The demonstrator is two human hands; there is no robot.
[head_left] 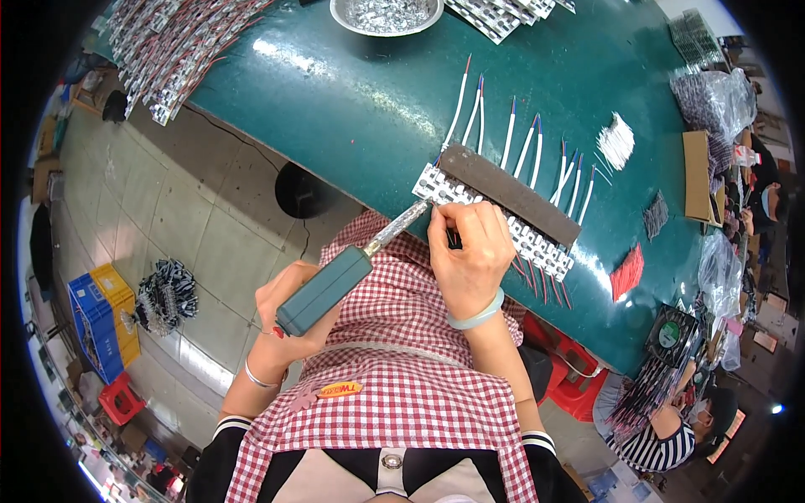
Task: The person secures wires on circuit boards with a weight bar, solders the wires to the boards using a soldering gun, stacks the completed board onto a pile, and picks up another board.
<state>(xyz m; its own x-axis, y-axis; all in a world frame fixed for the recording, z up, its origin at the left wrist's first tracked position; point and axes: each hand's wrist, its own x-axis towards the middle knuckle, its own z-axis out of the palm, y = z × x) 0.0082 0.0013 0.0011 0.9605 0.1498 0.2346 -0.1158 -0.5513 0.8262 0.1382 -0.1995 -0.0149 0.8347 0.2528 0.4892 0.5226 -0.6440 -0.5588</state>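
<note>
My left hand (295, 295) is closed round the green, boxy handle of a soldering iron (327, 287). Its metal shaft points up and right, the tip at the left end of a white circuit board panel (541, 248) by the table's near edge. Just right of the tip, my right hand (471, 251) pinches with thumb and forefinger at the panel; what is between the fingertips is too small to make out. A dark brown bar (511, 193) lies along the panel. White-sleeved wires (524, 155) fan out beyond the bar, and short red wires (549, 289) stick out on the near side.
Beyond the panel are a metal bowl (387, 17) of small parts and stacked wired boards (172, 50). Piles of white sleeves (616, 142), dark wires (656, 215) and red wires (626, 272) lie to the right. A co-worker (671, 427) sits at the lower right.
</note>
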